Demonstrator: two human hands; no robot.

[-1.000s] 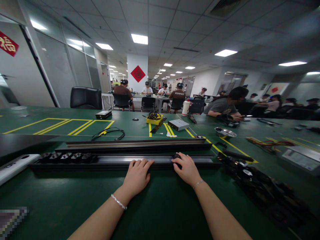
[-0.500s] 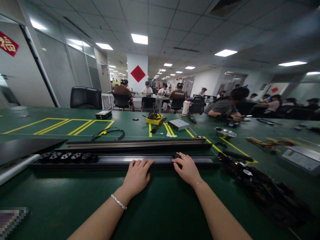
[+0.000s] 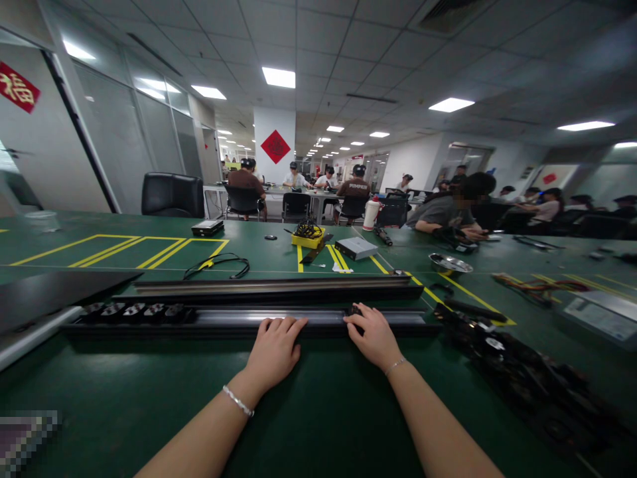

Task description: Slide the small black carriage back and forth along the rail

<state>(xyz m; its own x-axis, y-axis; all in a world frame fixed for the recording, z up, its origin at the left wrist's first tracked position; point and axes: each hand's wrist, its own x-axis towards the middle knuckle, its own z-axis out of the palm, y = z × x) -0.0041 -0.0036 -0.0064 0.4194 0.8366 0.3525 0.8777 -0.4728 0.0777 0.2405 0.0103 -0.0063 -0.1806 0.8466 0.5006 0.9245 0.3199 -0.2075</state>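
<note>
A long black rail (image 3: 318, 330) with a shiny silver channel lies crosswise before me. Several black blocks that look like socket modules (image 3: 133, 312) sit in a row at its left end. My left hand (image 3: 275, 348) lies over the rail's near edge, fingers extended onto the channel and nothing held. Toward the right end, my right hand (image 3: 371, 335) has its thumb and fingers closed around a small black block (image 3: 354, 310) in the channel. Its fingers hide most of that block. Behind, a long dark bar (image 3: 279, 288) runs nearly parallel to the rail.
To the right lie a cluster of black parts (image 3: 517, 372), a metal bowl (image 3: 450, 263) and a grey power supply box (image 3: 600, 315). A yellow tray (image 3: 306, 239), a grey box (image 3: 355, 248) and a cable (image 3: 216, 265) stand farther back. Across the table, another person (image 3: 448, 216) leans on it.
Both hands keep practically the same place on the rail and the small block. The whole view has shifted very slightly.
</note>
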